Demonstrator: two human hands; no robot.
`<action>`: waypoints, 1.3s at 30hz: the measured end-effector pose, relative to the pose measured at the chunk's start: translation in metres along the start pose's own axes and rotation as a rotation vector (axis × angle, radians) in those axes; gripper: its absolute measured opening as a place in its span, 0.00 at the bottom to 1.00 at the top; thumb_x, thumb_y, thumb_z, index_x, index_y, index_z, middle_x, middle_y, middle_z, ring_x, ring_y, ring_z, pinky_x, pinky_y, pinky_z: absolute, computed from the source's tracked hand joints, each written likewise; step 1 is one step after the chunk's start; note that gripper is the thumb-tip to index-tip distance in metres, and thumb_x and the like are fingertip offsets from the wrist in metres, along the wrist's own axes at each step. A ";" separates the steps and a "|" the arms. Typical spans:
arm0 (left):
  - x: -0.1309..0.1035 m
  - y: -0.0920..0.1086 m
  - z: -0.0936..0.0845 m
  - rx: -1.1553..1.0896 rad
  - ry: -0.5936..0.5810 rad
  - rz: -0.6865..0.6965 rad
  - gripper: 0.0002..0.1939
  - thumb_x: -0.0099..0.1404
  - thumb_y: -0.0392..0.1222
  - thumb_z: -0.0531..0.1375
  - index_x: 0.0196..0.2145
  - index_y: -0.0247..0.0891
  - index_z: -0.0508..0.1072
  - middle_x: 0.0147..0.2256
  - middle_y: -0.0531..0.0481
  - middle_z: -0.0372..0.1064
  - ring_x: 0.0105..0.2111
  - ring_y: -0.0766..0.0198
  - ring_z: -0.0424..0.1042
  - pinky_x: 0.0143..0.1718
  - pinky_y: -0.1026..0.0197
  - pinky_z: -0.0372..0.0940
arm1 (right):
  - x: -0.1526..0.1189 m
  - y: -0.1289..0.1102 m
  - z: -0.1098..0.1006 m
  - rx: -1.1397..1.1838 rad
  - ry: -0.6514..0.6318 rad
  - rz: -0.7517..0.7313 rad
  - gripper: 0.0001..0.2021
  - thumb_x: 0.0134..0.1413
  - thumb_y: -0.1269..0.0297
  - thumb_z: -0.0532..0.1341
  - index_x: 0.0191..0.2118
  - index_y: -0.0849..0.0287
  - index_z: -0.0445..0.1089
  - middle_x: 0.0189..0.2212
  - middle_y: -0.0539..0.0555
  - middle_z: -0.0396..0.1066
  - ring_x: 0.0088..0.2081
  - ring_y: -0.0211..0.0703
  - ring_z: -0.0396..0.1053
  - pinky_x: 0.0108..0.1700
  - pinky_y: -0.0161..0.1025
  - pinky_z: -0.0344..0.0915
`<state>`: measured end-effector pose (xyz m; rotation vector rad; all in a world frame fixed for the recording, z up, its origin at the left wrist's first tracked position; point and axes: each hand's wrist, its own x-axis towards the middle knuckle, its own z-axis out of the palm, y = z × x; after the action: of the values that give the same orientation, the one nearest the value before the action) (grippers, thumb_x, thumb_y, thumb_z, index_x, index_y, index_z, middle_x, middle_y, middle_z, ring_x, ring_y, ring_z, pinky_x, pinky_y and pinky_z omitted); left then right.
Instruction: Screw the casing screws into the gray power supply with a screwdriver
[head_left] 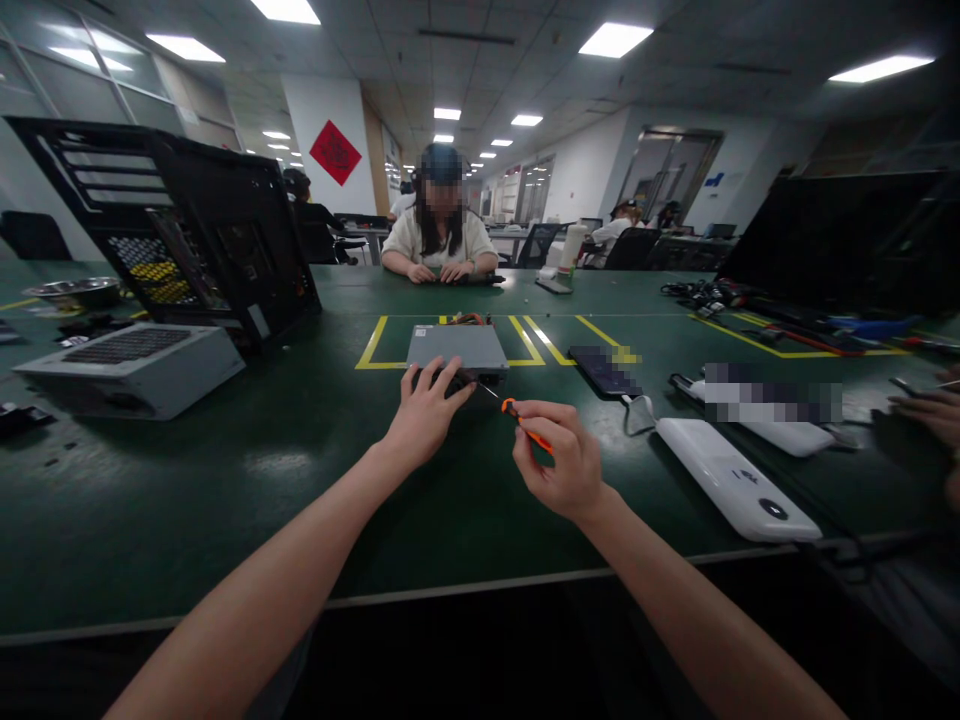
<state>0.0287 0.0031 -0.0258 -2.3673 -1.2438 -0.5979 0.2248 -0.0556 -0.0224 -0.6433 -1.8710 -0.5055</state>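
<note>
A grey metal box, a power supply unit (459, 345), lies on the green table (300, 520) with cables at its far edge. My left hand (426, 405) rests on its near left part, fingers spread over the top edge and the dark near side. In my right hand (559, 455) is a screwdriver (538, 440) with an orange and black handle, held between thumb and fingers. Its thin shaft points left to the near side of the box, by my left fingertips. Whether the tip touches a screw is too small to tell.
On the left stand an open black computer case (202, 230), a second grey power supply (135, 365) and a metal bowl (79, 290). To the right lie a phone (604, 370) and a white power bank (735, 480). A person (439, 225) sits opposite; another person's hand (934, 410) is far right.
</note>
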 end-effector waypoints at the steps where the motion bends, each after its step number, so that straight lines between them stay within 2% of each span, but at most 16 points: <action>1: 0.000 -0.001 -0.002 -0.012 0.010 -0.003 0.24 0.62 0.29 0.50 0.53 0.47 0.66 0.61 0.44 0.49 0.60 0.49 0.47 0.56 0.41 0.45 | 0.001 0.000 -0.002 -0.001 0.036 0.007 0.19 0.48 0.78 0.58 0.45 0.55 0.57 0.39 0.55 0.68 0.42 0.42 0.70 0.39 0.41 0.72; 3: -0.001 -0.004 -0.010 -0.040 0.047 -0.029 0.23 0.62 0.29 0.50 0.52 0.47 0.67 0.60 0.44 0.49 0.60 0.50 0.48 0.56 0.43 0.47 | 0.004 0.000 -0.008 -0.004 0.101 0.021 0.20 0.46 0.78 0.59 0.45 0.55 0.58 0.38 0.54 0.68 0.40 0.42 0.70 0.39 0.41 0.72; 5: -0.003 -0.007 -0.020 -0.078 0.046 -0.068 0.18 0.63 0.31 0.50 0.48 0.44 0.71 0.57 0.43 0.55 0.57 0.51 0.54 0.53 0.46 0.52 | 0.004 -0.002 -0.014 -0.010 0.142 0.043 0.20 0.46 0.78 0.60 0.45 0.55 0.58 0.37 0.54 0.68 0.39 0.42 0.71 0.39 0.42 0.72; 8: -0.007 -0.013 -0.029 -0.177 -0.195 -0.003 0.14 0.64 0.35 0.50 0.42 0.39 0.73 0.43 0.45 0.67 0.43 0.59 0.66 0.43 0.57 0.62 | 0.001 -0.010 -0.024 -0.014 0.151 0.094 0.19 0.46 0.77 0.60 0.44 0.55 0.59 0.37 0.53 0.69 0.39 0.42 0.71 0.38 0.43 0.72; 10: -0.011 -0.014 -0.027 -0.181 -0.328 0.063 0.14 0.64 0.35 0.51 0.43 0.39 0.73 0.39 0.46 0.68 0.39 0.61 0.67 0.39 0.61 0.63 | -0.004 -0.018 -0.030 -0.004 0.148 0.124 0.19 0.46 0.78 0.60 0.44 0.54 0.59 0.37 0.52 0.69 0.38 0.42 0.72 0.38 0.43 0.72; 11: -0.012 -0.014 -0.024 -0.165 -0.357 0.085 0.14 0.64 0.36 0.51 0.45 0.39 0.72 0.39 0.46 0.68 0.39 0.61 0.68 0.38 0.61 0.63 | -0.007 -0.023 -0.032 0.004 0.150 0.138 0.19 0.46 0.78 0.60 0.44 0.54 0.59 0.37 0.52 0.69 0.38 0.42 0.72 0.37 0.43 0.73; 14: -0.014 -0.008 -0.016 -0.077 -0.365 0.134 0.14 0.65 0.35 0.52 0.46 0.39 0.71 0.39 0.44 0.67 0.38 0.60 0.68 0.35 0.61 0.62 | -0.016 -0.036 -0.038 0.026 0.178 0.203 0.18 0.45 0.79 0.60 0.43 0.54 0.60 0.37 0.52 0.68 0.37 0.41 0.72 0.36 0.43 0.73; 19: -0.014 0.013 -0.015 0.144 -0.343 0.260 0.11 0.62 0.27 0.51 0.35 0.31 0.73 0.35 0.41 0.68 0.37 0.56 0.67 0.35 0.58 0.61 | -0.029 -0.047 -0.040 0.072 0.237 0.313 0.20 0.43 0.81 0.61 0.43 0.56 0.61 0.37 0.53 0.67 0.38 0.43 0.71 0.37 0.46 0.74; 22: -0.014 0.017 -0.015 0.090 -0.302 0.207 0.11 0.61 0.27 0.50 0.34 0.31 0.72 0.34 0.41 0.67 0.37 0.56 0.67 0.35 0.57 0.61 | -0.034 -0.054 -0.041 0.086 0.250 0.346 0.18 0.43 0.81 0.61 0.41 0.57 0.63 0.36 0.53 0.67 0.38 0.43 0.71 0.36 0.46 0.74; 24: -0.013 0.015 -0.015 -0.121 -0.243 0.044 0.08 0.61 0.30 0.52 0.33 0.33 0.70 0.35 0.44 0.67 0.36 0.58 0.66 0.34 0.58 0.61 | -0.034 -0.060 -0.043 0.075 0.252 0.371 0.16 0.43 0.81 0.60 0.38 0.57 0.64 0.35 0.53 0.67 0.37 0.43 0.72 0.36 0.45 0.74; 25: -0.012 0.014 -0.016 -0.296 -0.215 -0.066 0.05 0.61 0.33 0.53 0.33 0.35 0.70 0.34 0.46 0.67 0.35 0.60 0.66 0.34 0.59 0.61 | -0.033 -0.064 -0.044 0.068 0.256 0.375 0.15 0.43 0.81 0.60 0.37 0.58 0.64 0.35 0.53 0.67 0.37 0.43 0.72 0.35 0.44 0.75; 27: -0.009 0.014 -0.019 -0.763 -0.170 -0.310 0.03 0.60 0.38 0.56 0.31 0.37 0.68 0.30 0.51 0.65 0.30 0.65 0.65 0.31 0.63 0.61 | -0.031 -0.072 -0.048 0.059 0.273 0.357 0.14 0.43 0.83 0.60 0.36 0.59 0.64 0.35 0.54 0.67 0.36 0.42 0.72 0.33 0.42 0.75; 29: -0.005 0.017 -0.025 -1.288 -0.150 -0.523 0.05 0.59 0.41 0.57 0.29 0.37 0.66 0.27 0.55 0.62 0.27 0.70 0.63 0.29 0.66 0.60 | -0.027 -0.082 -0.052 0.051 0.293 0.308 0.14 0.42 0.84 0.60 0.34 0.60 0.64 0.36 0.54 0.67 0.37 0.42 0.73 0.31 0.39 0.75; 32: -0.003 0.026 -0.036 -1.861 -0.203 -0.725 0.08 0.57 0.41 0.60 0.28 0.37 0.64 0.26 0.57 0.61 0.24 0.74 0.61 0.26 0.70 0.59 | -0.021 -0.094 -0.056 0.017 0.318 0.255 0.13 0.42 0.84 0.60 0.30 0.59 0.63 0.36 0.53 0.66 0.37 0.40 0.72 0.28 0.36 0.76; 35: -0.003 0.033 -0.043 -2.148 -0.248 -0.816 0.07 0.57 0.38 0.61 0.28 0.36 0.65 0.27 0.56 0.61 0.24 0.75 0.62 0.26 0.71 0.61 | -0.018 -0.100 -0.055 0.006 0.328 0.249 0.13 0.42 0.85 0.59 0.27 0.58 0.61 0.35 0.51 0.65 0.37 0.38 0.72 0.28 0.34 0.76; 39: -0.004 0.035 -0.047 -2.280 -0.227 -0.917 0.04 0.60 0.36 0.59 0.30 0.33 0.69 0.27 0.54 0.63 0.24 0.76 0.64 0.26 0.71 0.64 | -0.018 -0.097 -0.049 0.030 0.297 0.193 0.12 0.42 0.86 0.59 0.27 0.62 0.61 0.37 0.52 0.66 0.39 0.40 0.72 0.31 0.37 0.77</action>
<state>0.0472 -0.0425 0.0054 -2.5316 -2.1983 -3.6416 0.2022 -0.1632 -0.0258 -0.6818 -1.5177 -0.4212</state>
